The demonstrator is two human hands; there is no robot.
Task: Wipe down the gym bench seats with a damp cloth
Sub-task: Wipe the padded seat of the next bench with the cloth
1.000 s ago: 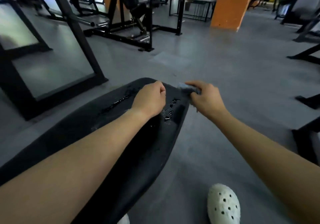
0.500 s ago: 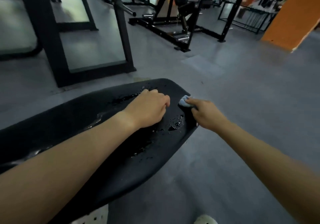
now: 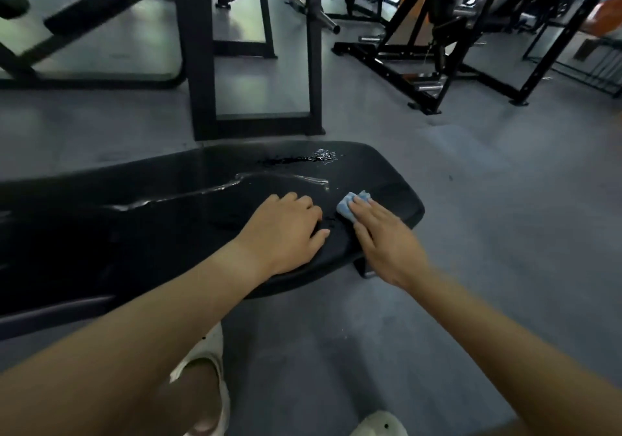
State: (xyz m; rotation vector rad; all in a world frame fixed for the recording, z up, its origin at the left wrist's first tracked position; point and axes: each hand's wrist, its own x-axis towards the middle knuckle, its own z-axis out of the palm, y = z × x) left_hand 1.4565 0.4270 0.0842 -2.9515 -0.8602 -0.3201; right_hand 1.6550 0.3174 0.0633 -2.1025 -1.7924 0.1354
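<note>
A black padded bench seat [image 3: 168, 233] runs from the left edge to the middle of the view, with streaks and beads of water [image 3: 303, 159] on its top. My right hand [image 3: 383, 237] lies flat on a small blue cloth [image 3: 350, 205] and presses it onto the seat near its right end. Only the cloth's far edge shows past my fingers. My left hand [image 3: 286, 230] rests on the seat just left of the cloth, fingers loosely curled, holding nothing.
The grey rubber floor [image 3: 505, 233] spreads to the right and front. A black upright frame [image 3: 252, 122] stands right behind the bench. A black weight machine [image 3: 437, 65] sits at the back right. My white perforated shoes [image 3: 208, 361] are below the bench.
My right hand has moved from the seat's end edge onto its top and flattened over the cloth. My head has turned, so the bench now lies across the view. The left hand has stayed on the seat.
</note>
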